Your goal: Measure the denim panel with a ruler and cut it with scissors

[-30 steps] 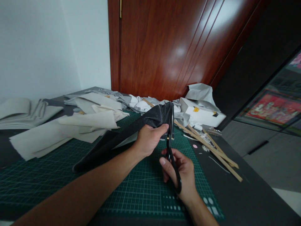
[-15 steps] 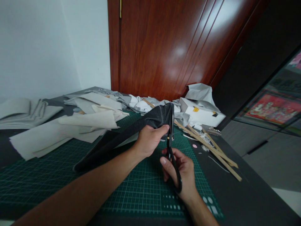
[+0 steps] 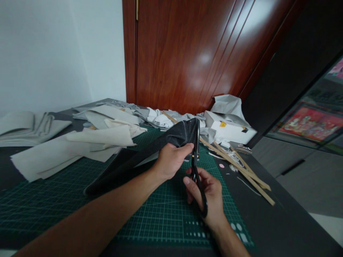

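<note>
A piece of dark denim fabric (image 3: 171, 135) with pale stitching is raised above the green cutting mat (image 3: 160, 214), its left part trailing down onto the mat. My left hand (image 3: 171, 160) is closed on the denim near its right edge, thumb on top. In my right hand (image 3: 207, 187) is a pair of black scissors (image 3: 197, 153), fingers and thumb wrapped round the handles. The blades point away from me and lie along the fabric's right edge, close to my left thumb. Whether cloth sits between the blades is hard to see.
Pale fabric pieces (image 3: 107, 134) lie to the left, beside folded cloth (image 3: 29, 126). Scraps (image 3: 158, 117) run along the back. A white box (image 3: 230, 128) stands at back right, with wooden strips (image 3: 246, 175) nearer. Behind is a reddish wooden door (image 3: 182, 53).
Both hands, the scissors and the raised denim edge have shifted very slightly to the right. The grip of each hand looks the same.
</note>
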The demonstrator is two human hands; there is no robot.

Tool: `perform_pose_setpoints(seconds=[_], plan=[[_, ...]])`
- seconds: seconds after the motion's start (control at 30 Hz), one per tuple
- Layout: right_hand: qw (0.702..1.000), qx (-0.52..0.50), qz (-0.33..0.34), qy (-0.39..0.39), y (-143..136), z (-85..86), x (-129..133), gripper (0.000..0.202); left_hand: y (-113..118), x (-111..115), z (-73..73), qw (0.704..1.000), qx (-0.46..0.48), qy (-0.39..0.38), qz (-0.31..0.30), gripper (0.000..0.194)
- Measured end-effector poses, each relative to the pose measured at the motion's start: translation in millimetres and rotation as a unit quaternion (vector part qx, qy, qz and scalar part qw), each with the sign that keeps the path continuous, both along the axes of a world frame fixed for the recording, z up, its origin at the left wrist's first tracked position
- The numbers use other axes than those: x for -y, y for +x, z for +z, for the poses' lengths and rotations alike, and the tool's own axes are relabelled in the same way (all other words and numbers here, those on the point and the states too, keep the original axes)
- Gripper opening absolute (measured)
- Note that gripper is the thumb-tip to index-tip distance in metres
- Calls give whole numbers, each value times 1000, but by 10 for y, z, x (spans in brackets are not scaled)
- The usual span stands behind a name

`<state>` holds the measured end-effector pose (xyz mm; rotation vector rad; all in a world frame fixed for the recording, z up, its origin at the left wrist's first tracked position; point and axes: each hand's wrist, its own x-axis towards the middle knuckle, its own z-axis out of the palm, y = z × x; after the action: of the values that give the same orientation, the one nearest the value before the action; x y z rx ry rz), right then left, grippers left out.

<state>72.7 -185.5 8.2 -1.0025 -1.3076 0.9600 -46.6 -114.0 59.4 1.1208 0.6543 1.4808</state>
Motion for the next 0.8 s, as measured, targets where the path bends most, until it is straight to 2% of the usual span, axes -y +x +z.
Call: perform_pose_setpoints(seconds=[0.17, 0.27, 0.4, 0.53, 0.67, 0.8], plan=[[1000, 5, -13, -1, 0, -6, -12, 41, 6, 5, 84, 996, 77, 41, -12, 5], [1000, 8, -14, 2, 2, -6, -15, 39, -8, 7, 193, 983, 180, 7, -33, 12], [1000, 18, -12, 0, 2, 5, -10, 38, -53, -20, 335, 948, 305, -65, -70, 14], [1000, 19, -8, -4, -3, 11, -4, 38, -77, -80, 374, 940, 308, -138, -47, 9], [1000, 20, -5, -12, -16, 5, -1, 38, -90, -165, 319, 941, 298, -150, -48, 22], [999, 34, 8, -12, -38, -3, 13, 33, -144, -240, 289, 944, 281, -170, -34, 23]])
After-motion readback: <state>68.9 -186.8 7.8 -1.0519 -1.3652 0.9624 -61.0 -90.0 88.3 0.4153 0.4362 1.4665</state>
